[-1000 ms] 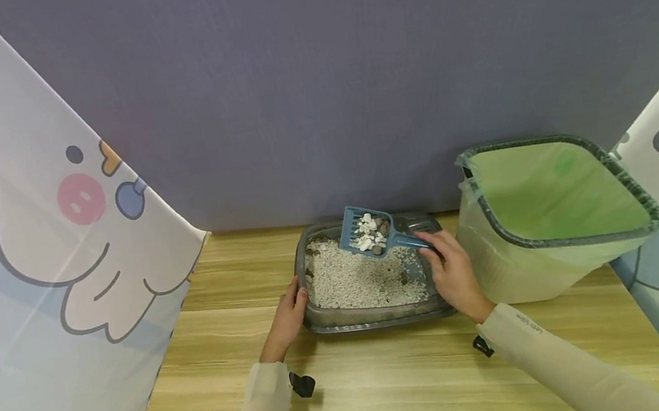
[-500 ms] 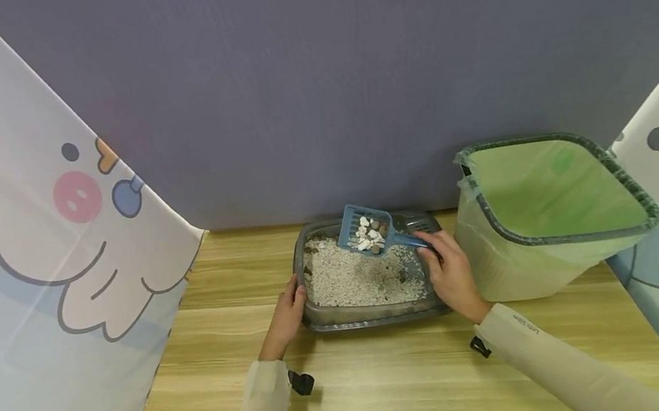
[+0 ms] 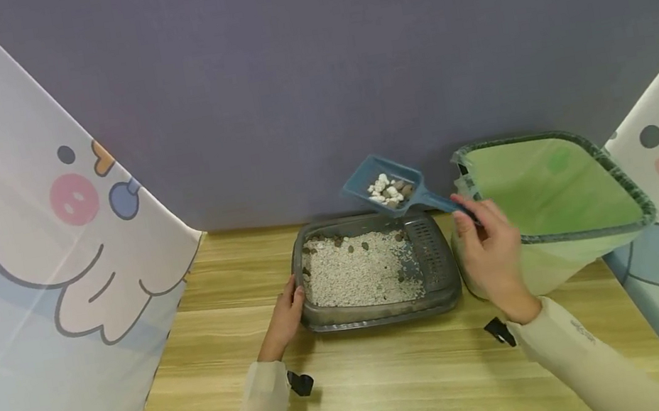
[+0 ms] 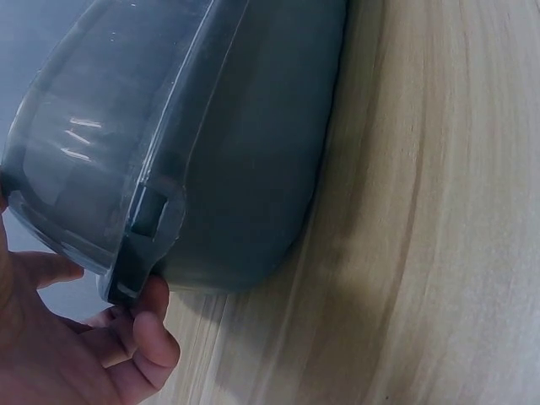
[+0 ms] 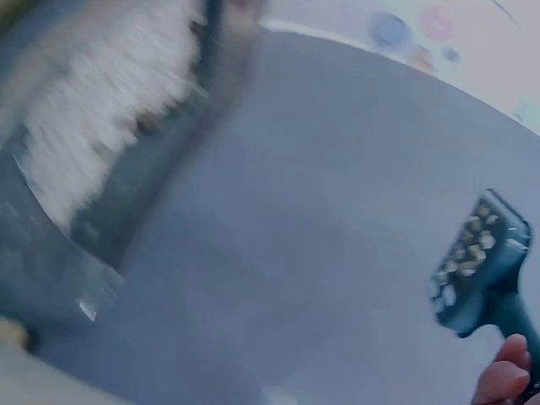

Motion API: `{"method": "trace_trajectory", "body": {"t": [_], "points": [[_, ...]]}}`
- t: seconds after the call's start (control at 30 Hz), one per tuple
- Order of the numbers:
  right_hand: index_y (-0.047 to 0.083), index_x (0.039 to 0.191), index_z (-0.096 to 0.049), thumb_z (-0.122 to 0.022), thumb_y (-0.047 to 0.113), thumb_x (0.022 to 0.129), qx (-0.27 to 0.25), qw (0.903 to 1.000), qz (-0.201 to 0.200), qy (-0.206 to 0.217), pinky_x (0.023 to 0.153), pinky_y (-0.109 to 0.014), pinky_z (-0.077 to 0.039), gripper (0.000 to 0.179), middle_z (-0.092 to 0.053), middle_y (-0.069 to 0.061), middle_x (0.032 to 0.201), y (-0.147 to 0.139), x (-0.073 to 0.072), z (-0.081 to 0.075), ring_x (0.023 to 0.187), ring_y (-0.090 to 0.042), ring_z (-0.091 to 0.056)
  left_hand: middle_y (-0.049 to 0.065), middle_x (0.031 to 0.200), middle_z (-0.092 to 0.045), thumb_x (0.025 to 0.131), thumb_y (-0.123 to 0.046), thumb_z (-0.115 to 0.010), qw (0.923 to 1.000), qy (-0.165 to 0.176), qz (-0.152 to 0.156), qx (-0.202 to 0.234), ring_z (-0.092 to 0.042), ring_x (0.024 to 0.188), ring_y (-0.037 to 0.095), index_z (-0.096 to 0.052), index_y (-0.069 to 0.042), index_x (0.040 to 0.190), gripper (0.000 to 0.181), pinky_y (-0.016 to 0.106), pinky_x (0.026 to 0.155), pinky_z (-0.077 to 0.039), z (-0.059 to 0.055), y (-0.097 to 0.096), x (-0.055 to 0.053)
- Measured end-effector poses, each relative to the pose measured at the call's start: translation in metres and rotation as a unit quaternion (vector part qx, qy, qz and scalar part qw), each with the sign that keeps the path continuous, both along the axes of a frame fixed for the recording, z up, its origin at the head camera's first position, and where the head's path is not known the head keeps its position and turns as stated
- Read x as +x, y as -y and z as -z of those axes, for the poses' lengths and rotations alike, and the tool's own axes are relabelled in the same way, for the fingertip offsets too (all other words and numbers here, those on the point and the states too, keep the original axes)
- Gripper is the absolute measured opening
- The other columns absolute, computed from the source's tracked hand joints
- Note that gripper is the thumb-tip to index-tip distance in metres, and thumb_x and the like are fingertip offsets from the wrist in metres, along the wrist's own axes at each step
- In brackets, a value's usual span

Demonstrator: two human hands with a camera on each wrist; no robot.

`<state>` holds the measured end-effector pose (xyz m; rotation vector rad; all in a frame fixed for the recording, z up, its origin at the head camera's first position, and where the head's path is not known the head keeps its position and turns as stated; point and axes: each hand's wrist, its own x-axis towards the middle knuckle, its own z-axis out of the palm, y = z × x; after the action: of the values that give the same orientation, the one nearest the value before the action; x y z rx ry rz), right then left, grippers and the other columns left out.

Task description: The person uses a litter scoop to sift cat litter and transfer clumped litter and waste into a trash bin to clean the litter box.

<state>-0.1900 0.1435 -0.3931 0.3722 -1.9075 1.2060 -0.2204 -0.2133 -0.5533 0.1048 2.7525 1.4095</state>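
In the head view, a grey litter box [image 3: 385,312] holds pale granular litter [image 3: 354,277] with several dark lumps near its back and left edges. My left hand [image 3: 284,324] grips the box's left rim; the left wrist view has its fingers [image 4: 154,342] curled at the rim's corner. A blue slotted litter scoop [image 3: 435,199] is raised above the back right part of the box. White and brown clumps [image 3: 390,190] lie in its pan. Its handle is held by my right hand [image 3: 495,254], which overlaps the left side of the bin in the head view.
A tall bin [image 3: 593,233] with a pale green liner stands right of the box, its mouth facing up. Wood-grain tabletop [image 3: 389,376] lies in front. A grey wall panel [image 3: 312,93] rises right behind the box, with printed curtains [image 3: 31,281] at both sides.
My right hand has lifted the loaded scoop up and to the right, uncovering the slotted right end of the litter box. The left hand has stayed on the rim.
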Motion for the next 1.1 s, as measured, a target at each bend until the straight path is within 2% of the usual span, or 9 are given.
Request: {"method": "trace_trajectory", "body": {"t": [0.17, 0.3, 0.43, 0.57, 0.67, 0.8, 0.97, 1.03, 1.1], "points": [[-0.003, 0.111, -0.069, -0.064, -0.004, 0.088, -0.048, 0.9954, 0.083, -0.007, 0.055, -0.01, -0.038, 0.024, -0.055, 0.003, 0.08, -0.042, 0.012, -0.033, 0.065, -0.002, -0.054, 0.033, 0.136, -0.038, 0.104, -0.039, -0.032, 0.9998, 0.015, -0.005, 0.012, -0.038, 0.123, 0.046, -0.022, -0.008, 0.151, 0.058, 0.06, 0.097, -0.03, -0.001, 0.0, -0.001], [-0.001, 0.111, -0.07, -0.064, 0.001, 0.089, -0.071, 0.9872, 0.143, 0.002, 0.058, -0.009, -0.041, 0.023, -0.057, 0.011, 0.084, -0.085, 0.019, -0.043, 0.066, 0.002, -0.057, 0.03, 0.139, -0.037, 0.104, -0.039, -0.033, 0.9995, 0.028, -0.01, 0.011, -0.036, 0.126, 0.045, -0.022, -0.009, 0.151, 0.058, 0.059, 0.099, -0.029, -0.002, 0.0, -0.001], [0.0, 0.111, -0.07, -0.064, 0.001, 0.088, -0.074, 0.9789, 0.19, 0.008, 0.062, -0.008, -0.042, 0.023, -0.057, 0.012, 0.088, -0.123, 0.023, -0.038, 0.068, 0.004, -0.058, 0.03, 0.141, -0.035, 0.103, -0.042, -0.032, 0.9996, 0.029, -0.006, 0.004, -0.034, 0.127, 0.046, -0.022, -0.009, 0.151, 0.059, 0.06, 0.098, -0.029, -0.002, 0.001, 0.0], [0.002, 0.11, -0.071, -0.064, 0.006, 0.09, -0.003, 0.9663, 0.256, 0.025, 0.067, -0.006, -0.04, 0.022, -0.049, 0.024, 0.088, -0.148, 0.029, -0.027, 0.072, 0.013, -0.053, 0.029, 0.142, -0.034, 0.103, -0.043, -0.031, 0.9995, 0.03, -0.005, 0.006, -0.033, 0.128, 0.047, -0.022, -0.01, 0.152, 0.059, 0.061, 0.098, -0.028, -0.002, 0.001, 0.0], [0.002, 0.109, -0.072, -0.062, 0.009, 0.092, 0.021, 0.9534, 0.298, 0.039, 0.068, -0.005, -0.038, 0.021, -0.042, 0.029, 0.086, -0.158, 0.033, -0.021, 0.074, 0.018, -0.047, 0.028, 0.143, -0.034, 0.103, -0.042, -0.031, 0.9995, 0.03, -0.005, 0.004, -0.031, 0.129, 0.046, -0.022, -0.01, 0.152, 0.059, 0.061, 0.099, -0.027, -0.001, 0.002, 0.0], [-0.002, 0.102, -0.073, -0.059, 0.004, 0.092, -0.012, 0.9535, 0.301, -0.011, 0.07, -0.007, -0.039, 0.018, -0.044, 0.026, 0.084, -0.161, 0.035, -0.022, 0.075, 0.015, -0.048, 0.029, 0.141, -0.036, 0.103, -0.042, -0.031, 0.9996, 0.025, -0.005, 0.007, -0.033, 0.127, 0.046, -0.022, -0.009, 0.151, 0.059, 0.061, 0.098, -0.028, 0.001, 0.003, 0.0], [-0.005, 0.097, -0.073, -0.054, -0.002, 0.092, -0.057, 0.9613, 0.253, -0.092, 0.073, -0.01, -0.041, 0.02, -0.049, 0.019, 0.084, -0.157, 0.033, -0.026, 0.07, 0.012, -0.05, 0.029, 0.14, -0.038, 0.103, -0.041, -0.033, 0.9997, 0.021, -0.008, 0.014, -0.035, 0.126, 0.046, -0.023, -0.009, 0.151, 0.059, 0.06, 0.098, -0.029, 0.001, 0.003, 0.001], [-0.003, 0.097, -0.073, -0.052, -0.004, 0.092, -0.069, 0.9629, 0.242, -0.098, 0.071, -0.009, -0.041, 0.022, -0.052, 0.015, 0.086, -0.159, 0.031, -0.025, 0.068, 0.01, -0.052, 0.029, 0.141, -0.037, 0.103, -0.041, -0.032, 0.9997, 0.022, -0.006, 0.011, -0.034, 0.127, 0.046, -0.023, -0.009, 0.151, 0.059, 0.06, 0.098, -0.029, 0.001, 0.003, 0.0], [-0.003, 0.1, -0.073, -0.05, -0.003, 0.093, -0.079, 0.9622, 0.249, -0.079, 0.065, -0.008, -0.042, 0.024, -0.055, 0.013, 0.091, -0.16, 0.03, -0.025, 0.069, 0.008, -0.055, 0.029, 0.141, -0.036, 0.104, -0.041, -0.032, 0.9997, 0.021, -0.002, 0.008, -0.033, 0.127, 0.047, -0.022, -0.008, 0.151, 0.059, 0.061, 0.098, -0.028, 0.0, 0.003, -0.001]]}}
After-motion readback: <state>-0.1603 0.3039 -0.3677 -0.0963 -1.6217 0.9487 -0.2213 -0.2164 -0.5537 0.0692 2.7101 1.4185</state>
